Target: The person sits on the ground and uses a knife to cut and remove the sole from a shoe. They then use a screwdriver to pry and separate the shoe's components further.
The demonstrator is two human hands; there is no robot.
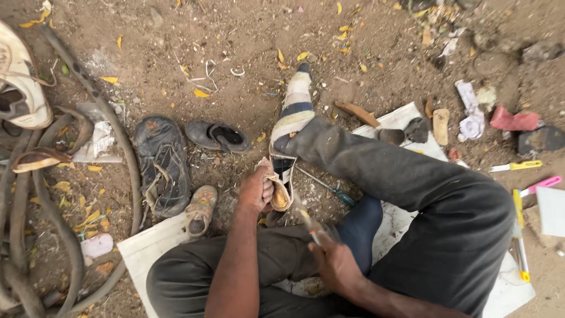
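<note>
The white board (147,250) on the dirt seats the person, whose left hand (256,189) is clamped on a worn tan shoe (276,187) braced under the right foot. The right hand (334,265) pinches a thin tool (307,222) (likely an awl) just short of the shoe, so the mending looks unfinished.

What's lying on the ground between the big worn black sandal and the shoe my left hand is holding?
In the head view, a small child's sandal lies between the black sandal and the shoe.
</note>
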